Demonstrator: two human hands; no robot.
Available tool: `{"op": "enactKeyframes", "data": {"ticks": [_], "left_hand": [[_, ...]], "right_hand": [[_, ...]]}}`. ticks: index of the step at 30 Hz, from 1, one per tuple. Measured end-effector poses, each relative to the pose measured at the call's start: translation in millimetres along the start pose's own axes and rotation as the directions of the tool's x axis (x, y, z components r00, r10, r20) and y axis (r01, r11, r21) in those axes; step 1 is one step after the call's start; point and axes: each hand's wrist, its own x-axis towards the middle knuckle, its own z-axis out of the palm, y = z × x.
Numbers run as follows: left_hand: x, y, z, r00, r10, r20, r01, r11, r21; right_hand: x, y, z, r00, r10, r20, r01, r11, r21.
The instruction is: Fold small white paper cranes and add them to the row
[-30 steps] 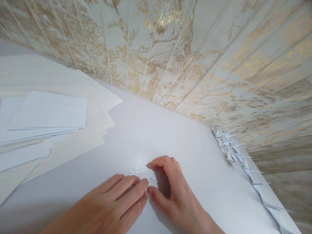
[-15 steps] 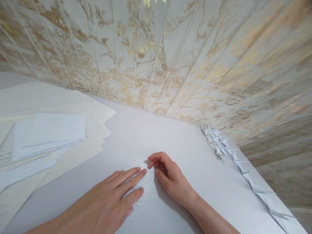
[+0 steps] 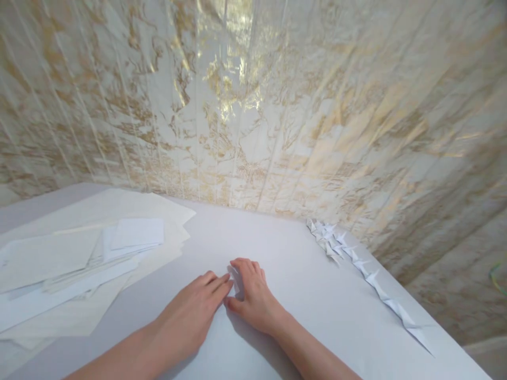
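Note:
A small piece of folded white paper [image 3: 233,287] lies on the white tabletop, held between my two hands and mostly covered by them. My left hand [image 3: 194,306] has its fingers drawn together, the tips pressing on the paper's left side. On the other side my right hand [image 3: 255,298] curves around the paper, index finger at the far edge and thumb at the near edge. The exact shape of the fold is hidden by the fingers.
Stacked white and cream paper sheets [image 3: 51,261] spread over the table's left side. Along the right edge runs a row of several small folded paper figures [image 3: 372,279] with pointed tips. A gold-patterned curtain [image 3: 245,142] hangs behind the table [image 3: 317,327].
My left hand's spread fingers have drawn together onto the paper. My right hand has turned from a fingertip pinch to a wider hold around it. The view has tilted upward.

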Motion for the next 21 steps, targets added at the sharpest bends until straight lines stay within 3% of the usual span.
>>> {"op": "enactKeyframes", "data": {"ticks": [9,16,21], "left_hand": [[13,-11,-9,0.999,0.036,-0.021,-0.036,0.999,-0.025],[12,-9,-6,0.996,0.089,-0.033,-0.089,0.996,-0.009],[6,-4,-12,0.996,0.087,-0.033,-0.086,0.996,0.029]], "right_hand": [[7,3,8,0.994,0.06,-0.087,-0.064,0.997,-0.05],[-1,-10,5,0.998,0.034,0.052,-0.032,0.999,-0.044],[-4,-5,-2,0.999,0.014,-0.042,-0.018,0.996,-0.083]]}}
